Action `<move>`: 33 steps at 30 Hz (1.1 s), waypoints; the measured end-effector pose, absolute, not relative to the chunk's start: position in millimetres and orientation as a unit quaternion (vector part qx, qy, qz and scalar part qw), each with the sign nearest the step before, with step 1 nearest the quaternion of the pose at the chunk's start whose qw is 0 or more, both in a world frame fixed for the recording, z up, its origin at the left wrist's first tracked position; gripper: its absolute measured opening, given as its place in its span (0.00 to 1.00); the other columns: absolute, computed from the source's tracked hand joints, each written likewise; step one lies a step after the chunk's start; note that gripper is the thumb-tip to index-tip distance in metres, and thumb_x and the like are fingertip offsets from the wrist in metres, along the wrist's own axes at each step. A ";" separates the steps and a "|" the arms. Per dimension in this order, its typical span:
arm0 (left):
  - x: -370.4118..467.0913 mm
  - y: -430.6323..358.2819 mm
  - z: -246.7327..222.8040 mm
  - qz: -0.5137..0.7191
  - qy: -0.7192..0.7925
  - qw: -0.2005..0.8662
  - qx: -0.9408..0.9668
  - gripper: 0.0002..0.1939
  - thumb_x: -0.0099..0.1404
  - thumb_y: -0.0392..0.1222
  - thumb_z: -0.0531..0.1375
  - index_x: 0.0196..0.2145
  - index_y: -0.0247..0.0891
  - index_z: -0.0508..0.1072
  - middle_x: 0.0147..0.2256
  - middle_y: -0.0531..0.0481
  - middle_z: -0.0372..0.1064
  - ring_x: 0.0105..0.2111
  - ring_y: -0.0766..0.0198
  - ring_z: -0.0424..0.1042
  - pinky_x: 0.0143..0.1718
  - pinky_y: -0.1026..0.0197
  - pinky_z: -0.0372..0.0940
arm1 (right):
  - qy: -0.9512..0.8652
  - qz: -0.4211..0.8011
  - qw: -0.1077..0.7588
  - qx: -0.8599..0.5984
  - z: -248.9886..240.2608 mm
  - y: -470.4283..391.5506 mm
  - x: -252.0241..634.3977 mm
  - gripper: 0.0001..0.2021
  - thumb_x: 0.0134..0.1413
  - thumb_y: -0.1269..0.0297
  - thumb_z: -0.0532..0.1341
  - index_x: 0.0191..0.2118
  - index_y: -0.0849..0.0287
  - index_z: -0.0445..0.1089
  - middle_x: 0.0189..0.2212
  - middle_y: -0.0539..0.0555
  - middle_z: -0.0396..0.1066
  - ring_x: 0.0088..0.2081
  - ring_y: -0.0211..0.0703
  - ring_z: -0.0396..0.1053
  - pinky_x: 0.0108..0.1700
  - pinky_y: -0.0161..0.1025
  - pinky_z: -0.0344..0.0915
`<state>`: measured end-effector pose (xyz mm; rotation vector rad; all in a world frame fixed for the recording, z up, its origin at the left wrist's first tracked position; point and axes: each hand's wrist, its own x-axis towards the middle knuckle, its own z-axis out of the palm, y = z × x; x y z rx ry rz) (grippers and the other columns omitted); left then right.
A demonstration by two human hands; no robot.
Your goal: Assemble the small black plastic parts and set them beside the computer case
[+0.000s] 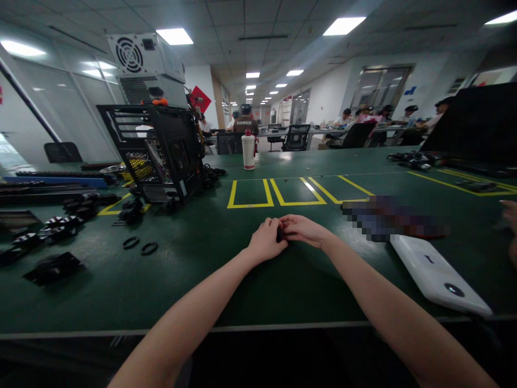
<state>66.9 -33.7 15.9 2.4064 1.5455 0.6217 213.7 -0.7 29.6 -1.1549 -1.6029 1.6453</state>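
Observation:
My left hand and my right hand meet over the green table, below the yellow tape outlines. Between them is a small black object, mostly covered by my fingers. The fingers of my left hand curl around it. My right hand's fingertips press against it from the right side. What the object is cannot be made out. Two black rings lie on the table to the left.
A black computer case stands at the back left, with black parts near it. A white bottle is behind the tape. A white device lies at the right. Another person's hand shows at the right edge.

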 end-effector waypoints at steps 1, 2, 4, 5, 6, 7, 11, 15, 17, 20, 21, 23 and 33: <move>66.4 -36.2 17.8 0.210 0.523 0.111 0.818 0.15 0.54 0.46 0.53 0.40 0.41 0.58 0.41 0.47 0.57 0.40 0.60 0.62 0.39 0.58 0.62 | -0.604 0.614 0.275 -0.428 29.7 -0.6 214.1 0.16 0.40 0.76 0.57 0.40 0.59 0.63 0.37 0.53 0.66 0.42 0.41 0.65 0.45 0.42 0.63; 65.0 -39.6 20.3 0.207 0.521 0.116 0.820 0.14 0.55 0.46 0.52 0.39 0.40 0.59 0.41 0.47 0.58 0.41 0.60 0.62 0.40 0.58 0.62 | -0.610 0.614 0.268 -0.424 30.0 -0.4 214.8 0.16 0.40 0.75 0.58 0.40 0.59 0.63 0.37 0.53 0.66 0.42 0.41 0.65 0.46 0.42 0.63; 59.2 -49.5 26.7 0.197 0.514 0.130 0.825 0.13 0.56 0.45 0.51 0.39 0.40 0.59 0.42 0.47 0.58 0.41 0.61 0.61 0.40 0.59 0.61 | -0.620 0.608 0.261 -0.423 30.7 1.0 217.0 0.15 0.41 0.73 0.59 0.40 0.59 0.64 0.38 0.54 0.67 0.42 0.41 0.65 0.46 0.42 0.63; 54.4 -56.1 30.2 0.192 0.510 0.134 0.828 0.12 0.56 0.44 0.50 0.39 0.40 0.59 0.41 0.47 0.59 0.41 0.61 0.61 0.40 0.59 0.60 | -0.622 0.603 0.262 -0.426 31.1 2.0 218.4 0.15 0.42 0.71 0.59 0.40 0.59 0.64 0.38 0.54 0.67 0.42 0.41 0.65 0.47 0.43 0.62; 48.1 -64.0 33.6 0.186 0.506 0.139 0.830 0.12 0.56 0.43 0.50 0.39 0.40 0.60 0.41 0.48 0.59 0.40 0.62 0.62 0.39 0.60 0.60 | -0.622 0.598 0.266 -0.430 31.6 3.1 220.0 0.14 0.42 0.70 0.59 0.40 0.59 0.64 0.39 0.55 0.67 0.42 0.41 0.65 0.47 0.43 0.62; 40.3 -72.9 36.5 0.180 0.505 0.142 0.832 0.12 0.55 0.43 0.51 0.38 0.41 0.60 0.40 0.48 0.60 0.39 0.62 0.62 0.39 0.60 0.60 | -0.621 0.593 0.272 -0.435 32.0 4.4 221.8 0.14 0.43 0.69 0.60 0.40 0.60 0.64 0.39 0.55 0.67 0.42 0.41 0.65 0.47 0.43 0.62; -7.1 -114.7 38.3 0.162 0.518 0.148 0.827 0.11 0.52 0.39 0.51 0.36 0.43 0.60 0.40 0.52 0.61 0.40 0.62 0.62 0.42 0.60 0.59 | -0.623 0.579 0.288 -0.440 33.3 7.7 227.9 0.14 0.45 0.67 0.59 0.42 0.60 0.63 0.41 0.56 0.66 0.43 0.40 0.65 0.48 0.43 0.61; -85.7 -153.2 23.7 0.178 0.596 0.119 0.774 0.10 0.52 0.40 0.50 0.35 0.48 0.58 0.44 0.55 0.60 0.46 0.61 0.60 0.49 0.61 0.55 | -0.635 0.567 0.282 -0.441 34.7 5.5 227.7 0.15 0.46 0.67 0.58 0.43 0.60 0.63 0.42 0.56 0.66 0.43 0.40 0.65 0.48 0.42 0.61; -135.5 -168.3 14.9 0.185 0.644 0.107 0.734 0.11 0.53 0.45 0.50 0.36 0.54 0.56 0.46 0.59 0.59 0.49 0.60 0.58 0.50 0.60 0.54 | -0.641 0.562 0.282 -0.440 34.9 3.7 225.8 0.14 0.47 0.67 0.57 0.43 0.60 0.64 0.41 0.55 0.66 0.42 0.39 0.65 0.48 0.42 0.61; -211.2 -187.3 5.9 0.199 0.716 0.089 0.663 0.14 0.50 0.53 0.52 0.36 0.62 0.55 0.45 0.68 0.61 0.49 0.57 0.59 0.50 0.59 0.54 | -0.650 0.556 0.282 -0.434 33.9 2.4 222.8 0.13 0.47 0.67 0.57 0.42 0.59 0.65 0.40 0.54 0.66 0.41 0.39 0.65 0.46 0.41 0.62; -233.4 -192.8 4.6 0.197 0.737 0.085 0.641 0.14 0.49 0.54 0.51 0.36 0.63 0.54 0.45 0.70 0.61 0.48 0.56 0.60 0.47 0.59 0.56 | -0.653 0.555 0.280 -0.433 33.3 2.4 222.0 0.13 0.47 0.67 0.57 0.42 0.59 0.65 0.40 0.54 0.67 0.41 0.39 0.65 0.46 0.41 0.62; -268.9 -201.8 4.5 0.179 0.778 0.078 0.597 0.14 0.48 0.57 0.49 0.36 0.65 0.53 0.42 0.72 0.63 0.42 0.57 0.64 0.38 0.60 0.60 | -0.659 0.551 0.275 -0.432 32.0 2.6 220.4 0.13 0.47 0.66 0.58 0.41 0.59 0.65 0.40 0.54 0.67 0.40 0.39 0.66 0.46 0.41 0.62; -298.2 -154.9 46.5 0.092 0.799 0.007 0.594 0.17 0.49 0.57 0.46 0.38 0.55 0.58 0.34 0.72 0.68 0.37 0.64 0.66 0.40 0.66 0.56 | -0.686 0.519 0.244 -0.448 31.8 -1.7 212.2 0.13 0.48 0.66 0.57 0.41 0.61 0.64 0.39 0.56 0.66 0.40 0.40 0.65 0.45 0.41 0.61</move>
